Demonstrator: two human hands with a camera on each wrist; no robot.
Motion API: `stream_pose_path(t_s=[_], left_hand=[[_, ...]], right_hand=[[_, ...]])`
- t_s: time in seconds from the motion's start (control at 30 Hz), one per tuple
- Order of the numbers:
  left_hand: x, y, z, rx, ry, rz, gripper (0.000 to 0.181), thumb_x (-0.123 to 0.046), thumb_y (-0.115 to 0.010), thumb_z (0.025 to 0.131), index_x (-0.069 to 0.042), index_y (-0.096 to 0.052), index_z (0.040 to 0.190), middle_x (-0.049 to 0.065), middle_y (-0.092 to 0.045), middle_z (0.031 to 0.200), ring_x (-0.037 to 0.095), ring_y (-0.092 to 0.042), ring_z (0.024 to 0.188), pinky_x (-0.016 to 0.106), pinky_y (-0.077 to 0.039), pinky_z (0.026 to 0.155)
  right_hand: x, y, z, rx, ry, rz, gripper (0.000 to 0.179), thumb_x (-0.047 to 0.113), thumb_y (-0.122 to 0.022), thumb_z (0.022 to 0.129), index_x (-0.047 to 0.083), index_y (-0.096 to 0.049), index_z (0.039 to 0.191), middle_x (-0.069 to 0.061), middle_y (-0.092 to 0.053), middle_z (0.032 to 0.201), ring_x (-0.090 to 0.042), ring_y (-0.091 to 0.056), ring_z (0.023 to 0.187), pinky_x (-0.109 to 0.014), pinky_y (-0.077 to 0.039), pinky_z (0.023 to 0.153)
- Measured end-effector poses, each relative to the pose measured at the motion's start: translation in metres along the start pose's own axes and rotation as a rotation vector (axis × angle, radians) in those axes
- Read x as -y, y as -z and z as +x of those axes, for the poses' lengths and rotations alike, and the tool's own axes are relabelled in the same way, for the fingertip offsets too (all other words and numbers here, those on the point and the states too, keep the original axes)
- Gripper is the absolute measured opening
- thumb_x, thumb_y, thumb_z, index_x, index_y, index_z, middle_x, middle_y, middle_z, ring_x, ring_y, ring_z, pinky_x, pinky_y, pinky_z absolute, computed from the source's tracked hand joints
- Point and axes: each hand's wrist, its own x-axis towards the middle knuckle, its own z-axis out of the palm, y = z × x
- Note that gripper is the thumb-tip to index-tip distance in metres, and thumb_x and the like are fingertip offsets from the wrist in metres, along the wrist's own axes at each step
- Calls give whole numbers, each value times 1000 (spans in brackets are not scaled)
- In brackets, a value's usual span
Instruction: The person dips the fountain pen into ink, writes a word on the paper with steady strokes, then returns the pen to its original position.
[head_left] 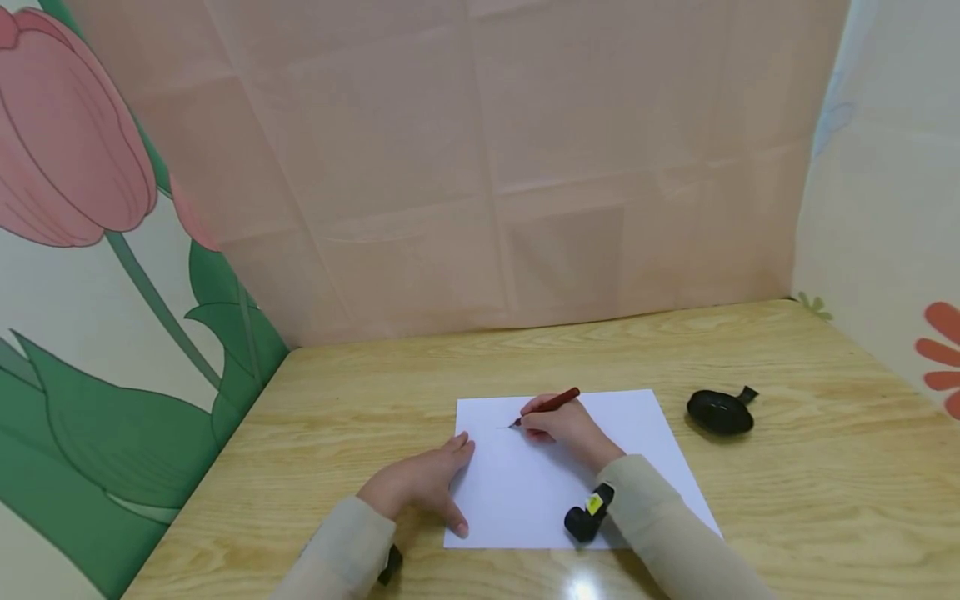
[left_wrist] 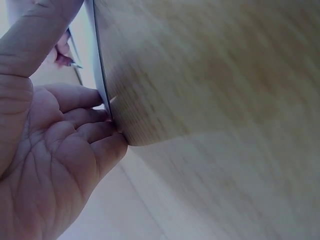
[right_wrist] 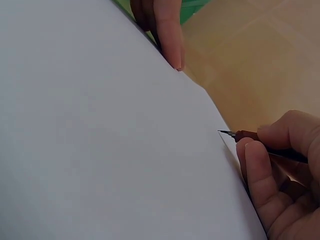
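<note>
On white paper [head_left: 517, 496], brown pen [head_left: 558, 401], short line [head_left: 502, 427]

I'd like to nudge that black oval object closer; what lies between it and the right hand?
The head view shows white paper, then a bare strip of wooden table, between the right hand and the black oval object.

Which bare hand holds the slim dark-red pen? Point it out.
The right hand: it pinches the slim dark-red pen over the white rectangular paper sheet. The left hand holds no pen, resting at the sheet's left edge.
</note>
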Motion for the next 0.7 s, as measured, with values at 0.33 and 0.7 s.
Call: stream_pose_path(t_s=[0.33,0.7], left_hand=[[-1,-1,-1,4,-3,-10,110,-33,-85,61,-3,-22,147,13,-13,155,24,-13,142,39,-18,114],[0,0,0,6,-6,-23,111,-32,-85,61,-4,-21,147,13,-12,155,25,-12,142,39,-17,114]], right_hand=[[-4,12,-2,0,-27,3,18,14,-70,80,3,-68,94,-4,-66,78,-13,-60,66,-25,-52,62],[-3,27,-7,36,-2,21,20,13,-68,81,1,-66,97,-5,-65,78,-13,-59,66,-24,-51,62]])
